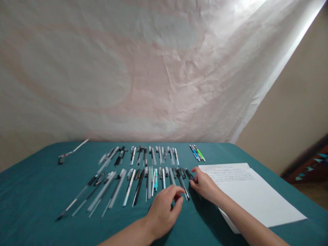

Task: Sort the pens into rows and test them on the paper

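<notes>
My right hand [205, 185] is at the right end of the front row, its thumb and fingertips pinching a dark pen [189, 174] that lies on the cloth. Part of that pen is hidden behind the fingers. Beside it lies a clear-barrelled pen with a dark grip [182, 184]. My left hand [165, 209] hovers low in front of the row, fingers curled and thumb a little apart, with nothing visible in it. A black pen [138, 188], a white pen [129, 188] and a turquoise pen [155, 180] are among those to its left, many with their caps beside them.
A dark green cloth [33, 201] covers the table. Behind the front row runs a second row of pens and caps, with a white pen [176, 157] at its right end. Blue and green pens [197, 153] lie far right, above written paper sheets [256, 194]. A pale sheet [153, 68] hangs behind.
</notes>
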The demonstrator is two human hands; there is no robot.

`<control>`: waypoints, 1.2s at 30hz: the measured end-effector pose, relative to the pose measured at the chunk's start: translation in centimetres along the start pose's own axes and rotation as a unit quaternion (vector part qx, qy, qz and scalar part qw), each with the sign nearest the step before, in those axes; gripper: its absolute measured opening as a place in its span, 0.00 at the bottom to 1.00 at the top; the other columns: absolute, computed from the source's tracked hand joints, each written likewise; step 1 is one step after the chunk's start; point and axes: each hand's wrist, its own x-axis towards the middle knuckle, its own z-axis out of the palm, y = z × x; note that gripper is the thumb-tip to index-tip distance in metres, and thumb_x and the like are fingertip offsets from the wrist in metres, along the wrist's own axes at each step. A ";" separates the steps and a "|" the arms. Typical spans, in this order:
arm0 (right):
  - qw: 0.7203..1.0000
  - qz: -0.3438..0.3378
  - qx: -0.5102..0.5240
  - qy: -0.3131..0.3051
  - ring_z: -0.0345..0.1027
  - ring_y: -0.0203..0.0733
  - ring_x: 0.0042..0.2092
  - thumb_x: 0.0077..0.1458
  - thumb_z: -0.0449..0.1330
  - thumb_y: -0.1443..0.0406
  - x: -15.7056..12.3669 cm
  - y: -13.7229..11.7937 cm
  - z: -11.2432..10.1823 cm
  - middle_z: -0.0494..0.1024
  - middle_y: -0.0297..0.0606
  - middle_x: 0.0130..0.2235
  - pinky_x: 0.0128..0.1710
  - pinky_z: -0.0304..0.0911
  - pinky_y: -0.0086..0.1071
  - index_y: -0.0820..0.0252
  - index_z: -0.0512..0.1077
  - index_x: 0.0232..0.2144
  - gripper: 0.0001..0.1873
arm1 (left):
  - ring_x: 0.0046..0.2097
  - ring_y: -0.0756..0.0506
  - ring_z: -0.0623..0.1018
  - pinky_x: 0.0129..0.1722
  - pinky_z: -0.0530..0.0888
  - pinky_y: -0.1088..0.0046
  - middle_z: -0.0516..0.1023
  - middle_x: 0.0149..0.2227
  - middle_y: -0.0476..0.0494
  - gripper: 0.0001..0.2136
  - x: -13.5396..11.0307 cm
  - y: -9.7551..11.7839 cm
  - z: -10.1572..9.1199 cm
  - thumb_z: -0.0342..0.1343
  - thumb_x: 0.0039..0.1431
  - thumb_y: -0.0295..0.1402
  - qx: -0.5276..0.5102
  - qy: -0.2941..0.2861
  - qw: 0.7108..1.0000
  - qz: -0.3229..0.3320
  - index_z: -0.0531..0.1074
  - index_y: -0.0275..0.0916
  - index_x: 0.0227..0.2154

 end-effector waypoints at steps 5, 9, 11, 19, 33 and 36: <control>0.999 0.010 -0.034 0.003 0.67 0.39 0.26 0.45 0.54 0.69 -0.1 0.3 -0.1 0.73 0.36 0.25 0.24 0.49 0.26 0.63 0.62 0.42 0.18 | 0.36 0.49 0.71 0.40 0.67 0.73 0.71 0.34 0.46 0.09 -0.1 0.0 0.1 0.44 0.57 0.31 -0.001 -0.003 1.000 0.000 0.65 0.40 0.40; 0.998 0.013 -0.061 0.012 0.69 0.41 0.28 0.42 0.54 0.72 -0.2 0.2 -0.3 0.74 0.39 0.26 0.24 0.49 0.27 0.62 0.65 0.36 0.15 | 0.36 0.49 0.70 0.40 0.67 0.73 0.71 0.34 0.46 0.09 -0.1 0.1 0.1 0.44 0.58 0.31 -0.002 -0.003 1.000 0.006 0.66 0.40 0.40; 0.998 0.019 -0.063 0.013 0.68 0.42 0.28 0.41 0.54 0.72 -0.1 0.3 -0.3 0.73 0.39 0.25 0.24 0.50 0.27 0.62 0.65 0.34 0.13 | 0.36 0.49 0.70 0.40 0.67 0.73 0.70 0.34 0.46 0.09 -0.2 0.2 0.1 0.45 0.58 0.31 -0.002 -0.005 1.000 0.010 0.66 0.40 0.40; 0.973 -0.017 0.229 0.006 0.63 0.34 0.23 0.44 0.53 0.68 -0.2 -1.5 -1.6 0.68 0.29 0.22 0.22 0.56 0.25 0.63 0.65 0.35 0.11 | 0.37 0.49 0.70 0.40 0.67 0.73 0.70 0.36 0.46 0.09 -0.3 0.0 0.5 0.45 0.59 0.34 -0.050 0.010 0.999 -0.010 0.66 0.40 0.40; 0.854 -0.038 0.504 -0.121 0.59 0.29 0.19 0.47 0.59 0.60 -3.7 -6.1 -2.0 0.68 0.29 0.20 0.17 0.57 0.23 0.63 0.65 0.27 0.11 | 0.29 0.50 0.73 0.29 0.71 0.74 0.72 0.33 0.45 0.15 0.1 -0.3 1.7 0.49 0.57 0.36 -0.271 0.008 0.957 -0.104 0.60 0.37 0.46; 0.848 -0.037 0.519 -0.101 0.58 0.28 0.19 0.48 0.59 0.60 -3.2 -5.5 -2.9 0.68 0.29 0.20 0.18 0.55 0.23 0.63 0.65 0.27 0.11 | 0.28 0.51 0.73 0.29 0.72 0.75 0.71 0.32 0.47 0.15 0.3 -0.5 1.8 0.50 0.55 0.34 -0.252 0.022 0.961 -0.108 0.63 0.38 0.45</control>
